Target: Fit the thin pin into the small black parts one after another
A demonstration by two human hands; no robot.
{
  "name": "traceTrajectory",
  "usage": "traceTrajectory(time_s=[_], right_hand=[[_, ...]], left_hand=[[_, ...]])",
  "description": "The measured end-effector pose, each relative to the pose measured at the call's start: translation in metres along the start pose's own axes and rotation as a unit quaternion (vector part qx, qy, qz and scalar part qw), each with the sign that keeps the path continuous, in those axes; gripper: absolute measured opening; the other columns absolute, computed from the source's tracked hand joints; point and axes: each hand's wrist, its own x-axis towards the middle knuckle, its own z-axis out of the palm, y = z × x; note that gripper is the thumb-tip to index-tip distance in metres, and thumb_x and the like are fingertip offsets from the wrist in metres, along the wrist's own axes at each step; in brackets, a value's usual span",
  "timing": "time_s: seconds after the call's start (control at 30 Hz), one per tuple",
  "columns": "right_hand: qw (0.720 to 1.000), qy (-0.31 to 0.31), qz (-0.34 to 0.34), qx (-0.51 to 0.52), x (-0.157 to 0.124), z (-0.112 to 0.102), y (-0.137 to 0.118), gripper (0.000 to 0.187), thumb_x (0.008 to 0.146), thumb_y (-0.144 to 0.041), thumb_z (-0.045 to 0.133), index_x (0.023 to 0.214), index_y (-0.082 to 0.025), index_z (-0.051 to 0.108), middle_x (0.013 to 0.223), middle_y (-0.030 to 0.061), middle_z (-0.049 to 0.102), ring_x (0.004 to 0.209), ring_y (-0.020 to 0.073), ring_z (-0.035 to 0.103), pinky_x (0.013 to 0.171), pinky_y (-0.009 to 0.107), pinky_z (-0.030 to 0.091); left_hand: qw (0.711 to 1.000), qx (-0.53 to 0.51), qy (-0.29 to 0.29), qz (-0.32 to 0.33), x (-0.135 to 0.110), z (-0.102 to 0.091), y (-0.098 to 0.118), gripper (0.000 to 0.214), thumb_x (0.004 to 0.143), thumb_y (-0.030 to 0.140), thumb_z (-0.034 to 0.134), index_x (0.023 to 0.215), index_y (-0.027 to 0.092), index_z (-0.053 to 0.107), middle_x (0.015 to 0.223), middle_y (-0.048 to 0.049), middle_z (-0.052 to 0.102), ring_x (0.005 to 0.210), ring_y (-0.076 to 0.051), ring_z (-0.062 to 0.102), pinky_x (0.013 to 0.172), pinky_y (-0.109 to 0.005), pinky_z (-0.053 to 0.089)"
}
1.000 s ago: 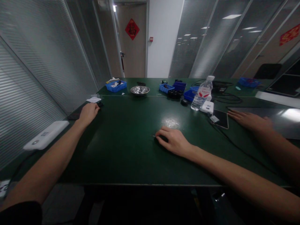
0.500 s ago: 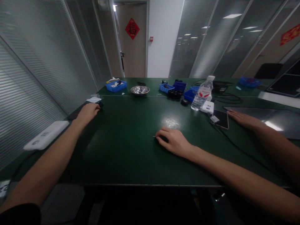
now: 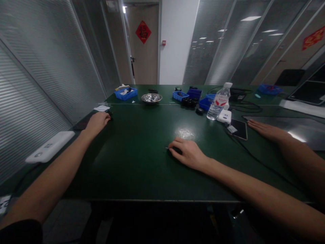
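My left hand [image 3: 98,122] reaches far out to the table's left edge. Its fingers are curled, and their tips close on a small black object [image 3: 110,117] beside a white paper slip [image 3: 101,108]. My right hand [image 3: 189,154] rests on the green table [image 3: 137,162] near the middle. It is curled over something dark, and a thin metal tip [image 3: 167,148] pokes out to the left from under the fingers. What the tip belongs to is hidden.
Another person's hand [image 3: 265,131] lies flat at the right beside a black phone [image 3: 240,128] and a cable. A water bottle [image 3: 217,101], blue bins [image 3: 125,93], a steel bowl [image 3: 151,98] and small black parts stand at the back. A white device [image 3: 49,146] sits at the left edge.
My left hand has crept slightly right onto the small black object. The other person's hand has shifted a little near the phone. My right hand has stayed put.
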Motion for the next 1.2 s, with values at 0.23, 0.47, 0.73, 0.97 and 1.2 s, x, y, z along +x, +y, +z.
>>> traceTrajectory(time_s=[0.23, 0.47, 0.73, 0.97, 1.2], right_hand=[[1.000, -0.004, 0.005, 0.001, 0.000, 0.000, 0.001, 0.021, 0.103, -0.031, 0.052, 0.114, -0.022, 0.068, 0.107, 0.0048, 0.066, 0.084, 0.0166, 0.064, 0.073, 0.030, 0.049], [1.000, 0.003, -0.002, 0.001, 0.001, 0.001, 0.002, 0.020, 0.103, -0.030, 0.053, 0.113, -0.022, 0.068, 0.107, 0.0048, 0.067, 0.084, 0.0168, 0.064, 0.073, 0.029, 0.048], [1.000, 0.006, -0.004, -0.005, 0.000, 0.001, 0.002, 0.019, 0.102, -0.029, 0.054, 0.113, -0.022, 0.068, 0.104, 0.0041, 0.066, 0.082, 0.0161, 0.063, 0.070, 0.028, 0.045], [1.000, 0.006, -0.006, -0.005, 0.001, 0.000, 0.000, 0.019, 0.102, -0.028, 0.053, 0.112, -0.022, 0.068, 0.103, 0.0048, 0.066, 0.082, 0.0163, 0.063, 0.070, 0.028, 0.045], [1.000, 0.009, -0.029, 0.002, 0.000, 0.003, 0.002, 0.020, 0.102, -0.029, 0.053, 0.113, -0.022, 0.068, 0.104, 0.0051, 0.066, 0.083, 0.0163, 0.063, 0.073, 0.028, 0.048]], left_hand=[[0.976, -0.131, -0.067, 0.160, -0.010, -0.018, 0.077, 0.026, 0.095, 0.034, 0.058, 0.109, 0.019, 0.074, 0.112, -0.0100, 0.071, 0.103, -0.025, 0.065, 0.091, -0.036, 0.048], [0.891, -0.290, -0.104, 0.334, -0.061, -0.039, 0.180, 0.018, 0.098, 0.033, 0.061, 0.103, 0.020, 0.073, 0.102, -0.0061, 0.069, 0.093, -0.020, 0.064, 0.083, -0.033, 0.049], [0.848, -0.417, -0.089, 0.314, -0.095, -0.037, 0.220, 0.018, 0.097, 0.032, 0.065, 0.110, 0.020, 0.069, 0.105, -0.0060, 0.066, 0.091, -0.018, 0.062, 0.080, -0.031, 0.051], [0.855, -0.399, -0.110, 0.313, -0.091, -0.027, 0.218, 0.024, 0.096, 0.034, 0.068, 0.116, 0.022, 0.068, 0.109, -0.0058, 0.064, 0.093, -0.019, 0.061, 0.080, -0.032, 0.049], [0.840, -0.409, -0.115, 0.338, -0.090, -0.026, 0.220, 0.022, 0.098, 0.034, 0.065, 0.113, 0.020, 0.070, 0.102, -0.0063, 0.065, 0.090, -0.019, 0.061, 0.077, -0.031, 0.048]])
